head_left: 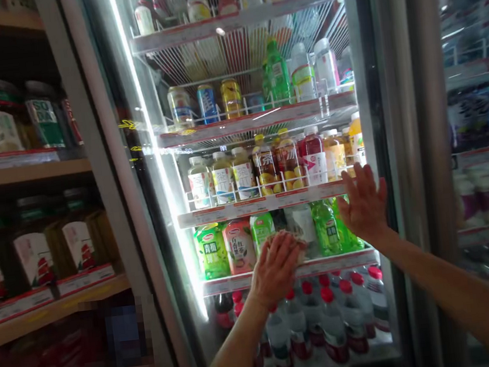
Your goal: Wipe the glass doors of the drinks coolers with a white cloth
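A tall glass-door drinks fridge (391, 131) fills the middle of the head view, with light reflections on its glass. My left hand (276, 268) lies against the glass in front of the lower shelves. Its fingers are bent over what looks like a pale, crumpled cloth (301, 250), mostly hidden beneath them. Higher and to the right, my right hand (365, 202) is held up with fingers spread, palm toward the glass near the door's right frame. Nothing shows in it. Behind the glass, near my hands, stand green drink bottles (327, 230) and a pink-labelled bottle (239, 246).
Red-capped bottles (330, 315) crowd the fridge bottom. Cans (206, 102) and more bottles stand on upper shelves. At the left, a wooden shelf (26, 173) carries dark-capped bottles (1, 117). Another glass-fronted fridge (488, 150) adjoins on the right.
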`<state>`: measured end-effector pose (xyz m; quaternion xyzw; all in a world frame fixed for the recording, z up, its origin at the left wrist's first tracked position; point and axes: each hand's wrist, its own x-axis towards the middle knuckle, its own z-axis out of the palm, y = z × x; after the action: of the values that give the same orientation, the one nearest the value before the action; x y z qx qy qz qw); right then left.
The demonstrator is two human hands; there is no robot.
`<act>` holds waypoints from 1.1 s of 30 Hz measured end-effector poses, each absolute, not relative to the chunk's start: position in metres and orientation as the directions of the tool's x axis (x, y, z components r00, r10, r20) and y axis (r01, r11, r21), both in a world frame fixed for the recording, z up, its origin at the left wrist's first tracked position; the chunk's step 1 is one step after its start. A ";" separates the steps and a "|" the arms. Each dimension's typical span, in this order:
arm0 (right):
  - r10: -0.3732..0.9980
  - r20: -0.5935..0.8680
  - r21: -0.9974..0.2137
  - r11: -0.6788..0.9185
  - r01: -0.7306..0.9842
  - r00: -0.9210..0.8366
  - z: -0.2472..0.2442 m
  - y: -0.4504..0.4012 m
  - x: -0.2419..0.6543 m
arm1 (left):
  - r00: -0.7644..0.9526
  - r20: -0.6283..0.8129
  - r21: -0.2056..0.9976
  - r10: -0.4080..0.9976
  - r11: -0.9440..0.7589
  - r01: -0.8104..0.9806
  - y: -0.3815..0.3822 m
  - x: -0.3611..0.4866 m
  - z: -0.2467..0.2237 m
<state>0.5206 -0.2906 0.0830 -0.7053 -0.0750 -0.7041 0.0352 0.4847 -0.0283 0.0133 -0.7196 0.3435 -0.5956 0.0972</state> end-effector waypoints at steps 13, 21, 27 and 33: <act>0.079 0.997 0.077 -0.976 0.206 0.003 0.068 -0.299 0.522 | 0.085 0.908 -0.377 -0.410 -0.889 -0.259 0.015 0.477 -0.016; 0.072 0.997 0.072 -0.973 0.220 -0.007 0.067 -0.298 0.522 | 0.009 0.996 -0.087 -0.089 -0.984 -0.155 0.086 0.467 0.019; 0.060 0.998 0.057 -0.973 0.223 0.006 0.067 -0.297 0.521 | 0.043 0.957 -0.265 -0.288 -0.923 -0.279 -0.005 0.484 0.028; 0.058 0.998 0.052 -0.973 0.223 0.022 0.067 -0.295 0.520 | 0.012 0.939 -0.322 -0.344 -0.890 -0.324 -0.005 0.480 0.045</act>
<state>0.5201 -0.2954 0.0671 -0.7122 -0.0987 -0.6925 0.0594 0.4802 -0.0048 0.0449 -0.7111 0.2348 -0.6627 0.0078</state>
